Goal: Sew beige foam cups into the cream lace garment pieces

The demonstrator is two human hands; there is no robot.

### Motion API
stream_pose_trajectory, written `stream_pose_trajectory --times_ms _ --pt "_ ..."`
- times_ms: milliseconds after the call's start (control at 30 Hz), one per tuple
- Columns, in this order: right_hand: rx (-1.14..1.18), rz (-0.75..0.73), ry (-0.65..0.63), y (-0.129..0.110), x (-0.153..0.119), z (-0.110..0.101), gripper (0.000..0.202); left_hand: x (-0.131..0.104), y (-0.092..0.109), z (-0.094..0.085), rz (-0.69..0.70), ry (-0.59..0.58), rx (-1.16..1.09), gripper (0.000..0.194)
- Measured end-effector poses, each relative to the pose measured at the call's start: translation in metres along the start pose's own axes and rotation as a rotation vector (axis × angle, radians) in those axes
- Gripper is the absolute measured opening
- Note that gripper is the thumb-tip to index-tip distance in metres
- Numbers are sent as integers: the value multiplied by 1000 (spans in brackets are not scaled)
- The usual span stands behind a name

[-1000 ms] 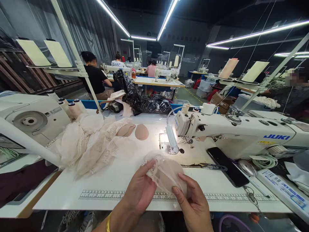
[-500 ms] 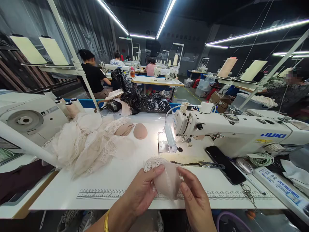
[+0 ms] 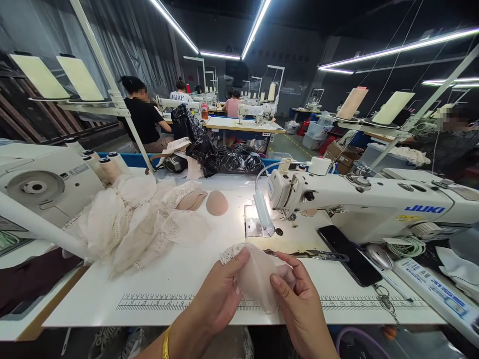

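Observation:
Between my two hands, over the front of the table, is a beige bra cup (image 3: pixel 258 281) in sheer fabric with a lace edge and a seam down its middle. My left hand (image 3: pixel 220 289) grips its left side, the thumb lying on top near the lace. My right hand (image 3: pixel 299 294) pinches the right edge between thumb and fingers. Left of them lies a heap of sheer cream lace pieces (image 3: pixel 138 219). A stack of beige pads (image 3: pixel 191 200) and one single oval pad (image 3: pixel 217 203) rest beside the heap. The sewing machine (image 3: pixel 359 199) stands just beyond my hands, its lamp lit.
Thread snips (image 3: pixel 325 256), a black phone (image 3: pixel 350 254), a pen and a keychain (image 3: pixel 385 301) lie at the right. A printed ruler (image 3: pixel 157 302) runs along the table's front. Black plastic bags (image 3: pixel 232 159) sit behind the table. Co-workers sit at machines farther back.
My right thumb has come onto the face of the cup, and the right fingers have curled in at its edge. The cup has turned slightly. My left hand keeps its hold.

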State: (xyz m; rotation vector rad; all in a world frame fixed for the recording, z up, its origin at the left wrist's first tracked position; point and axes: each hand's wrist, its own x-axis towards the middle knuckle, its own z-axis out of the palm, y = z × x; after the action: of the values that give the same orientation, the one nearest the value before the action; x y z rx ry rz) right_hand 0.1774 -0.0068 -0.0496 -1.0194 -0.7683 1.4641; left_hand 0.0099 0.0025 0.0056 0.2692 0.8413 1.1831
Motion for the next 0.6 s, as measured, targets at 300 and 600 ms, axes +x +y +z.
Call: stream_pose_trajectory --times_ms 300,600 --pt "-74 -62 -31 -1 1 2 65 6 0 1 43 -63 87 48" --pt "-728 -483 -476 -33 33 -33 81 0 54 8 87 -768 923 24"
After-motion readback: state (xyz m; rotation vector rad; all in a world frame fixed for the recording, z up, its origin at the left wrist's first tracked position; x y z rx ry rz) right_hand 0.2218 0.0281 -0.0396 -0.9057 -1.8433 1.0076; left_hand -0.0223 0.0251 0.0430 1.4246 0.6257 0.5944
